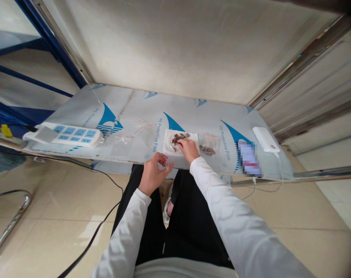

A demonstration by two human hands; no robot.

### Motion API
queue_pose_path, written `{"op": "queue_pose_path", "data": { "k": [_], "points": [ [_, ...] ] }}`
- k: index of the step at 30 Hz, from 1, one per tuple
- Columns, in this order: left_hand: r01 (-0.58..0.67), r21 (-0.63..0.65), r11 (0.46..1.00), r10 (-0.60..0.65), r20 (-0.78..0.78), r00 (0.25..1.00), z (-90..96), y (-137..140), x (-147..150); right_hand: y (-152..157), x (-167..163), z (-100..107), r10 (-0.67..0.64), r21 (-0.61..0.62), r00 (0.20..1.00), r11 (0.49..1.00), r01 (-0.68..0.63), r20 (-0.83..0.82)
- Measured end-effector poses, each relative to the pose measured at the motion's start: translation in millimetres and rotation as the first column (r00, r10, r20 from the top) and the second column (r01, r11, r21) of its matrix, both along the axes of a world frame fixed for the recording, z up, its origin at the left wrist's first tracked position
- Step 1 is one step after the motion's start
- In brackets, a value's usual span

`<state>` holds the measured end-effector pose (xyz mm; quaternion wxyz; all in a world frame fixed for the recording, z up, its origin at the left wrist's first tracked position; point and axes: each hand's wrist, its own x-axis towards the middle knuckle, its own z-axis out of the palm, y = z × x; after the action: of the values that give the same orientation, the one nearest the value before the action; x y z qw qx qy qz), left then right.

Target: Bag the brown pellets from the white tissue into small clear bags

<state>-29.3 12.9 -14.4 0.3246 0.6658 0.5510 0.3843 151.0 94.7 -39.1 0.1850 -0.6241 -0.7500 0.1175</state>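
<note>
My left hand (153,174) is closed around a small clear plastic bag (163,163) at the table's front edge. On a white paper sheet (169,143) lies a loose pile of small dark metallic pieces (179,137). The fingertips of my right hand (188,150) are pressed together at the near side of that pile. Whatever they pinch is too small to make out. Just right of the sheet lies a clear zip bag (209,144) with similar dark metal pieces inside.
A white power strip (77,135) sits at the left, its black cable running down to the floor. Clear zip bags (137,129) lie left of the sheet. A blurred-out phone (250,159) and a white power bank (266,139) with cables lie at the right.
</note>
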Motion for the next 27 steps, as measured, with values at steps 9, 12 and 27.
{"op": "queue_pose_path", "data": {
  "k": [9,12,27],
  "points": [
    [-0.006,0.010,1.000,0.005,0.020,1.000,-1.8,0.2,2.0,-35.2,3.4,42.7,-0.095,0.109,0.877,0.980,0.165,-0.472],
    [0.025,0.037,0.999,-0.026,0.025,0.999,6.3,-2.7,8.3,-67.1,-10.0,69.2,0.017,0.051,0.829,0.999,0.014,-0.559],
    [-0.030,0.065,0.997,0.025,0.068,0.997,6.1,-7.9,6.1,-53.4,5.9,43.1,0.005,0.105,0.911,0.994,0.042,-0.413]
  ]
}}
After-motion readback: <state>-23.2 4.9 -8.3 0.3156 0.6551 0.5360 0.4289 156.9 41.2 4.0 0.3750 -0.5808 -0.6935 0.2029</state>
